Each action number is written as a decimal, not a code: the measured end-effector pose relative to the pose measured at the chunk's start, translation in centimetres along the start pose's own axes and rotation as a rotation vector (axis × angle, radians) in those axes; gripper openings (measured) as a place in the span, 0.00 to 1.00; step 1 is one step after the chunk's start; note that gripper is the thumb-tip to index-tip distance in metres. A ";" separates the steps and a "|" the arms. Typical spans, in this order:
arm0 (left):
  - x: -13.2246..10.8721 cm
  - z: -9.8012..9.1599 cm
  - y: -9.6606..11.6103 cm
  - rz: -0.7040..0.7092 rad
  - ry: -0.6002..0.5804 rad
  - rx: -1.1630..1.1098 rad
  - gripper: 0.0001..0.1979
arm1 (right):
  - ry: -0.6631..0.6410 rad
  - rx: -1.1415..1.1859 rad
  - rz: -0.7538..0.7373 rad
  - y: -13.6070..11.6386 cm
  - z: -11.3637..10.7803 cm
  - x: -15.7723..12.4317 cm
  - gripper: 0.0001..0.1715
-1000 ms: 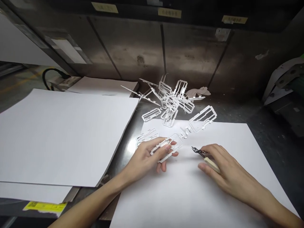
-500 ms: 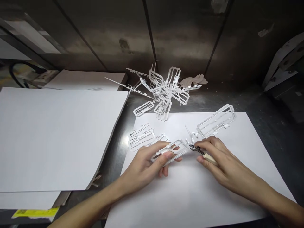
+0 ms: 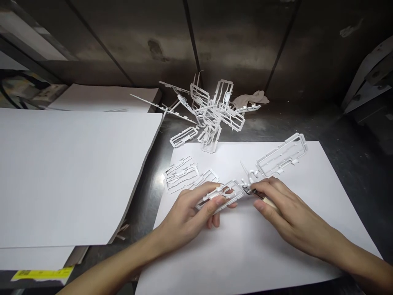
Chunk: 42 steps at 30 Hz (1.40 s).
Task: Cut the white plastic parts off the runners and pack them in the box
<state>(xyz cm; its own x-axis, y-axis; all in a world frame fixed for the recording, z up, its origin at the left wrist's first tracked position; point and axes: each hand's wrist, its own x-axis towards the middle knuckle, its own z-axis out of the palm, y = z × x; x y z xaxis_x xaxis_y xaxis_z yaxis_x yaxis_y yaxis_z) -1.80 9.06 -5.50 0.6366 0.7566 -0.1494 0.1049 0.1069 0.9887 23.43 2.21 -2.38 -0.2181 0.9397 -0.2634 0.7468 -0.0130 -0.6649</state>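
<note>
My left hand (image 3: 196, 209) pinches a white plastic frame (image 3: 235, 190) between thumb and fingers, above a white sheet (image 3: 245, 254). A thin curled runner joins that frame to a longer white frame (image 3: 282, 155) on the right. My right hand (image 3: 285, 209) is closed around small cutting pliers with pale handles (image 3: 270, 203). Their metal jaws (image 3: 247, 189) are at the runner, close to the near end of the held frame; whether they have closed on it I cannot tell. Just behind my left hand, several flat white frames (image 3: 181, 174) lie on the sheet.
A tangled heap of white plastic frames and runners (image 3: 211, 114) stands at the back, partly over the sheet's far edge. Behind it lies a pale crumpled glove or cloth (image 3: 250, 99). Large stacked white sheets (image 3: 76, 176) fill the left side. A metal wall (image 3: 230, 45) closes the back.
The pliers' jaws have moved slightly left and up, onto the runner beside the held frame. My left hand keeps its grip. The whole view has shifted a little.
</note>
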 end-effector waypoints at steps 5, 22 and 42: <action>-0.2 0.1 0.0 0.035 -0.008 -0.031 0.11 | 0.039 -0.013 -0.004 0.1 0.2 0.2 0.20; -0.4 0.1 0.5 -0.088 -0.082 -0.014 0.15 | -0.016 0.031 -0.042 -0.1 0.1 0.2 0.19; -0.7 1.8 -3.3 0.304 0.194 0.508 0.31 | -0.002 -0.205 -0.038 -0.4 1.7 0.5 0.20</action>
<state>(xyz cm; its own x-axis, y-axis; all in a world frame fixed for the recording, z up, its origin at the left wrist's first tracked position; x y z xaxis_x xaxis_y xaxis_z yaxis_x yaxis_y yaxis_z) -1.27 7.01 -8.67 0.5501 0.8132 0.1901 0.3214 -0.4162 0.8506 21.99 2.08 -3.38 -0.2496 0.9376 -0.2420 0.8502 0.0926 -0.5183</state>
